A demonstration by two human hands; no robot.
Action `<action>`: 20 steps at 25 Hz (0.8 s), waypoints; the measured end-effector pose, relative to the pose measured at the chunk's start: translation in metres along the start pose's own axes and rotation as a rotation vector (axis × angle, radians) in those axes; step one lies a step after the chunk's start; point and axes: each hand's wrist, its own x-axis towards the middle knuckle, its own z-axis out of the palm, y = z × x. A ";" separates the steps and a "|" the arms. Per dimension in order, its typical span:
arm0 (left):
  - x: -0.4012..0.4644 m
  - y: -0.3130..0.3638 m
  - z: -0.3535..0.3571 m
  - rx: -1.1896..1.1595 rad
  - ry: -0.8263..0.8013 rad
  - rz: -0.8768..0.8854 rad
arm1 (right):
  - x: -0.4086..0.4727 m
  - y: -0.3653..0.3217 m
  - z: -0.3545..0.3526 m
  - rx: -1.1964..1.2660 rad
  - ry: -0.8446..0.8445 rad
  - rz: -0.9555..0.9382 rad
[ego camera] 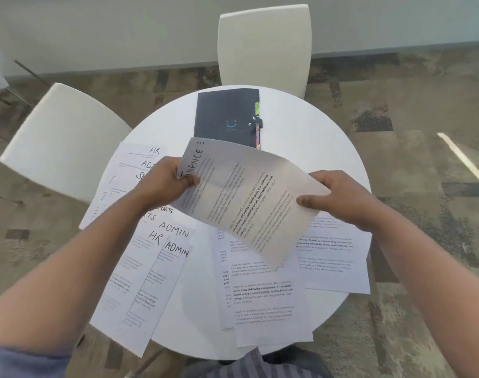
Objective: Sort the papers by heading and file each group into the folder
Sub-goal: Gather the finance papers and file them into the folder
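1. Head view: patterned carpet [412,165] lies under a round white bench [309,126], with two white chairs [263,47] at its far and left sides.
2. Both hands hold one sheet [249,197] headed FINANCE above the bench; the left hand [164,181] pinches its heading end, the right hand [339,197] pinches the opposite edge, so the sheet spans between both grips.
3. Other papers [156,268], headed HR and ADMIN, lie spread below.
4. A dark folder [224,115] lies closed just beyond the held sheet.
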 end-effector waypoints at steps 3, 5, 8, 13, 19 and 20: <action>0.028 0.005 -0.011 0.048 -0.006 0.013 | 0.016 0.000 -0.009 0.111 0.003 0.012; 0.042 0.007 -0.011 0.093 -0.062 0.037 | 0.025 0.002 -0.002 0.059 -0.037 0.025; 0.065 0.016 -0.014 0.140 -0.191 0.081 | 0.041 0.000 0.022 -0.002 -0.069 0.044; 0.107 0.018 -0.020 0.258 -0.346 0.098 | 0.075 0.003 0.042 0.091 -0.076 0.133; 0.144 -0.007 0.005 -0.146 -0.193 0.062 | 0.088 0.041 0.038 0.116 0.040 0.248; 0.150 -0.016 0.014 -0.200 -0.059 0.039 | 0.088 0.051 0.032 0.166 0.104 0.273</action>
